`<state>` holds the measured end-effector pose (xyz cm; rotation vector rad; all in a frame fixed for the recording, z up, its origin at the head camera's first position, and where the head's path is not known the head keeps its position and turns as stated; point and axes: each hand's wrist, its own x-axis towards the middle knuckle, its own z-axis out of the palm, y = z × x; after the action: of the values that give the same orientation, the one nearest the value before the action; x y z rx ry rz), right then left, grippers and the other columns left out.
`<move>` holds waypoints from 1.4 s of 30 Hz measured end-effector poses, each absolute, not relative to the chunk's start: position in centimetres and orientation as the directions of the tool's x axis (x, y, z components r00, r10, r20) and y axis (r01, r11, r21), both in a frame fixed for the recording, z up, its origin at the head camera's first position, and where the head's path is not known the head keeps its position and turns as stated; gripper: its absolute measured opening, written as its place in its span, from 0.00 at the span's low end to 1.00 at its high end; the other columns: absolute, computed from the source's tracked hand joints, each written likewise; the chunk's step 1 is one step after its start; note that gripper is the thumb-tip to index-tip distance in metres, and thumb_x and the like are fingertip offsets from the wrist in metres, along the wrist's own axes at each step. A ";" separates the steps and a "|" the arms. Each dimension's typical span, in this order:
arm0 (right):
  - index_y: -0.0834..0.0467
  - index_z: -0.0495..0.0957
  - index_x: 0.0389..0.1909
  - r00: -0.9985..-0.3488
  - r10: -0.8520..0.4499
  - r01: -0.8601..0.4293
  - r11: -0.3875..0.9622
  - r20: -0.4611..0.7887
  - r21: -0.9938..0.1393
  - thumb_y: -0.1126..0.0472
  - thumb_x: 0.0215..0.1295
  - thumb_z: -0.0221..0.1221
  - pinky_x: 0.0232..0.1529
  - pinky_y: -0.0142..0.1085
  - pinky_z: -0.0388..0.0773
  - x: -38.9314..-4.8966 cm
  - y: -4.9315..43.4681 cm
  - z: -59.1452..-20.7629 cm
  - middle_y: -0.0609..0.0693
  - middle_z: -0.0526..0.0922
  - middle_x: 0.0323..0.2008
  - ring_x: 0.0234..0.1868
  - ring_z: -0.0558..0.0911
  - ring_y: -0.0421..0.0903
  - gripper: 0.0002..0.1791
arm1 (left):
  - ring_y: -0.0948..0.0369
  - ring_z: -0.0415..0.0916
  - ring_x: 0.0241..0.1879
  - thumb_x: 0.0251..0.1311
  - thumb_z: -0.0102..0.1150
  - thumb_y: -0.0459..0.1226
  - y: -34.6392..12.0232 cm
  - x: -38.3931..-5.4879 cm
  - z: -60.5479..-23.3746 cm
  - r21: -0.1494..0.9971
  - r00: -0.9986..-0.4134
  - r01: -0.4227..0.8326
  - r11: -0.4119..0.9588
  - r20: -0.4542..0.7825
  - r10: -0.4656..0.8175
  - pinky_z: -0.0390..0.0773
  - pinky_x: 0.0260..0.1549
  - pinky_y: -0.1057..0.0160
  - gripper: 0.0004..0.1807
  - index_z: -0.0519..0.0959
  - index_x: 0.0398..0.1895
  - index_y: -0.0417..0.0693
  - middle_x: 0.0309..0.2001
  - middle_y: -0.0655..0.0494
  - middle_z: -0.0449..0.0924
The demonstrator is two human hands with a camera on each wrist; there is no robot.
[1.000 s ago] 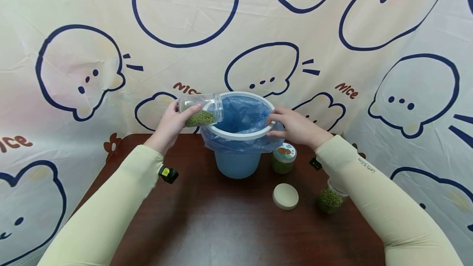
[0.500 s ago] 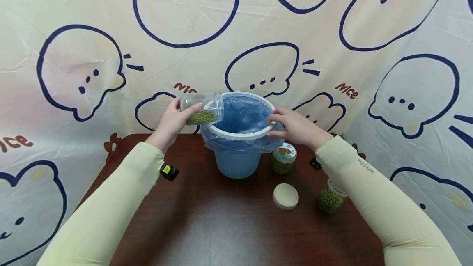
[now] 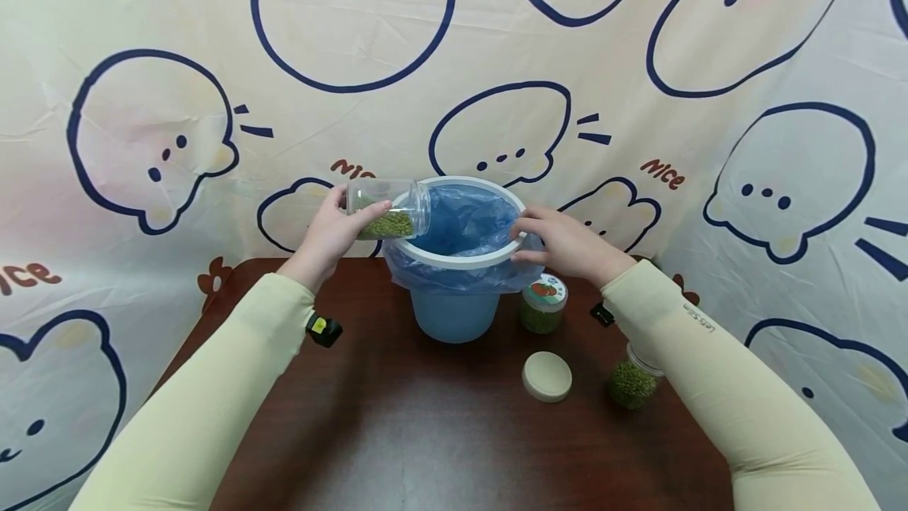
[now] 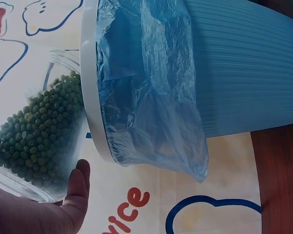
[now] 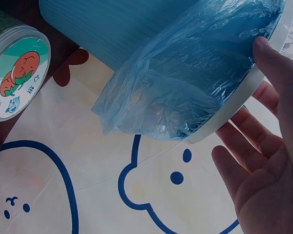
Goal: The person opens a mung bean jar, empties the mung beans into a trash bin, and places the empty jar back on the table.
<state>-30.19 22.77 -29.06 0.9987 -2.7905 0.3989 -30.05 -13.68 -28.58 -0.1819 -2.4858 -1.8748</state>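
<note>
My left hand [image 3: 328,236] grips a clear jar [image 3: 369,192] tipped on its side, its mouth at the left of the bin's opening. Green mung beans [image 4: 41,129] lie along the jar's lower side. The blue ribbed bin [image 3: 454,314] stands upright, with a white rim [image 3: 461,262] and a blue plastic bag [image 3: 468,219] folded over it. On the opposite side my right hand [image 3: 567,243] holds the rim, thumb [image 5: 278,63] over the inner side and other fingers behind it. The bag's loose edge hangs down outside the bin.
A lidded jar with a tomato label [image 3: 545,306] stands right of the bin. In front of it lies a cream lid [image 3: 547,376]. Another jar of green beans [image 3: 631,383] is partly behind the right sleeve. A cartoon-print cloth [image 3: 340,38] hangs behind the brown table [image 3: 397,440].
The jar in my left hand has edged slightly right over the bin's opening. My right hand keeps its hold on the rim.
</note>
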 end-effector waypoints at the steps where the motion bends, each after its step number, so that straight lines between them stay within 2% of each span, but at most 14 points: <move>1: 0.51 0.81 0.48 -0.767 -0.599 -0.640 0.743 0.230 -0.197 0.52 0.66 0.70 0.48 0.46 0.79 -30.2 22.8 -29.1 0.52 0.79 0.52 0.48 0.79 0.51 0.14 | 0.45 0.62 0.72 0.66 0.64 0.55 -13.7 -30.0 -28.6 0.955 -0.993 0.109 0.274 0.090 0.079 0.62 0.73 0.39 0.47 0.54 0.79 0.47 0.74 0.41 0.62; 6: 0.51 0.81 0.48 -0.773 -0.591 -0.632 0.749 0.230 -0.200 0.52 0.66 0.70 0.48 0.46 0.80 -30.3 22.8 -29.2 0.52 0.79 0.52 0.48 0.79 0.50 0.14 | 0.44 0.62 0.72 0.65 0.65 0.56 -13.6 -30.0 -28.5 0.955 -0.992 0.110 0.277 0.089 0.088 0.62 0.73 0.38 0.48 0.53 0.81 0.50 0.76 0.42 0.60; 12: 0.51 0.81 0.48 -0.777 -0.587 -0.628 0.749 0.229 -0.210 0.52 0.66 0.69 0.49 0.47 0.80 -30.1 22.7 -29.1 0.52 0.79 0.52 0.50 0.80 0.54 0.14 | 0.44 0.58 0.75 0.65 0.65 0.55 -13.8 -30.1 -28.3 0.946 -0.989 0.128 0.297 0.101 0.106 0.60 0.73 0.37 0.50 0.50 0.83 0.55 0.78 0.44 0.58; 17: 0.51 0.81 0.48 -0.775 -0.586 -0.629 0.749 0.235 -0.207 0.53 0.67 0.69 0.48 0.47 0.80 -30.3 22.8 -29.2 0.52 0.78 0.52 0.50 0.80 0.54 0.13 | 0.44 0.55 0.77 0.64 0.66 0.56 -13.9 -30.2 -28.2 0.935 -0.989 0.133 0.329 0.104 0.105 0.60 0.73 0.37 0.52 0.48 0.84 0.56 0.80 0.44 0.55; 24: 0.51 0.81 0.48 -0.781 -0.580 -0.623 0.754 0.231 -0.210 0.52 0.66 0.69 0.48 0.47 0.80 -30.2 22.8 -29.1 0.52 0.79 0.52 0.49 0.80 0.54 0.14 | 0.43 0.56 0.76 0.65 0.65 0.56 -13.8 -30.1 -28.0 0.927 -0.988 0.142 0.348 0.109 0.111 0.60 0.73 0.35 0.51 0.49 0.84 0.58 0.79 0.44 0.55; 32: 0.51 0.80 0.48 -0.792 -0.572 -0.609 0.763 0.212 -0.217 0.51 0.67 0.68 0.48 0.46 0.80 -30.1 22.8 -29.1 0.51 0.78 0.51 0.50 0.80 0.55 0.14 | 0.42 0.58 0.75 0.63 0.67 0.57 -13.5 -30.1 -27.8 0.917 -0.990 0.133 0.377 0.102 0.100 0.63 0.71 0.35 0.52 0.50 0.83 0.55 0.79 0.42 0.55; 42: 0.51 0.80 0.48 -0.787 -0.576 -0.616 0.757 0.223 -0.217 0.52 0.67 0.68 0.48 0.47 0.80 -30.2 22.8 -29.3 0.52 0.78 0.52 0.50 0.80 0.55 0.13 | 0.41 0.54 0.76 0.62 0.68 0.57 -13.1 -30.2 -27.8 0.897 -0.994 0.109 0.427 0.090 0.065 0.62 0.71 0.35 0.56 0.46 0.83 0.49 0.80 0.41 0.50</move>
<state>-30.15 22.80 -29.30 0.9583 -2.8102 0.4221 -30.22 -13.09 -27.77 -0.1595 -2.6184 -1.6511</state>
